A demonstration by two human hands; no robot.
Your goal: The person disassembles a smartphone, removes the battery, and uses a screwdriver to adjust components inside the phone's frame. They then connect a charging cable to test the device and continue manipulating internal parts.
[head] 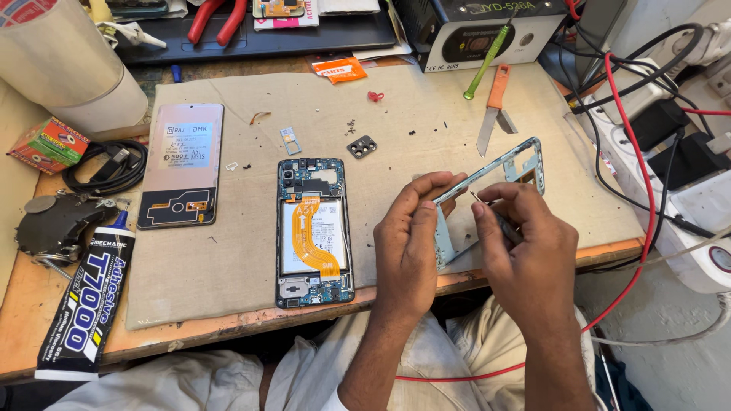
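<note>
My left hand (411,236) grips the near end of a pale metal phone mid-frame (525,161), held tilted above the work mat. My right hand (525,240) holds a thin pointed tool (487,209) whose tip touches the frame's inner edge. To the left of my hands an opened phone (314,232) lies flat on the mat, showing its battery and an orange flex cable. Further left lies the phone's back cover (183,164), inner side up.
A small camera bezel (362,146), a card tray (290,140) and tiny screws lie on the mat (228,259). A knife with an orange handle (493,106), a green screwdriver (487,61), an adhesive tube (87,304), coiled cable (103,167) and red pliers (217,19) surround it. Wires and power strips crowd the right.
</note>
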